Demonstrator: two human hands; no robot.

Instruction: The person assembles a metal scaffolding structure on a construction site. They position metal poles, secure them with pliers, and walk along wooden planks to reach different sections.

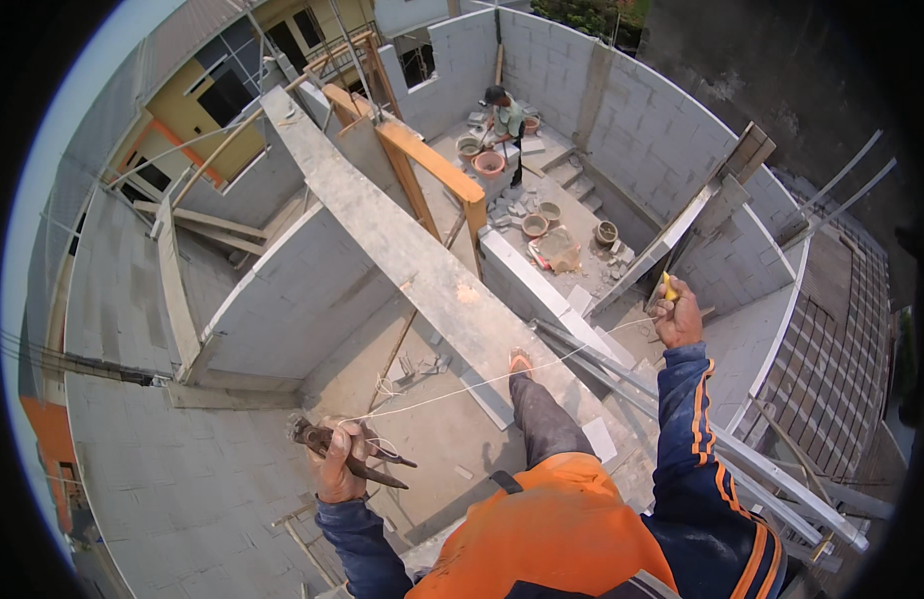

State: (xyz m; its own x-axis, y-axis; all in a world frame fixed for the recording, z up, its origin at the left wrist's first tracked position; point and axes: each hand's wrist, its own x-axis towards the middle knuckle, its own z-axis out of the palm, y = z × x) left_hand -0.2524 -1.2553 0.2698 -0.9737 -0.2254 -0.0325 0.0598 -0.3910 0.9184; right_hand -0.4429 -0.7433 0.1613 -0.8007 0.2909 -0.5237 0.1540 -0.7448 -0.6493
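Note:
My left hand (342,461) is closed around a pair of dark, rusty pincers (380,473), its jaws pointing left and its handles to the right. A loop of thin white string hangs by the same hand. From there the string (586,346) stretches up and across to my right hand (680,317), which is raised and closed on a small yellow object (670,289). Most of that object is hidden by the fingers, so its kind is unclear. Below the string, my sandalled foot (521,363) rests on a wide plank (412,255).
The plank spans high above a floor between grey block walls (302,290). Beside it stands an orange-brown timber frame (432,160). Metal channels (741,454) lie at the right. Down below, a co-worker (504,125) stands among buckets (489,164) and rubble.

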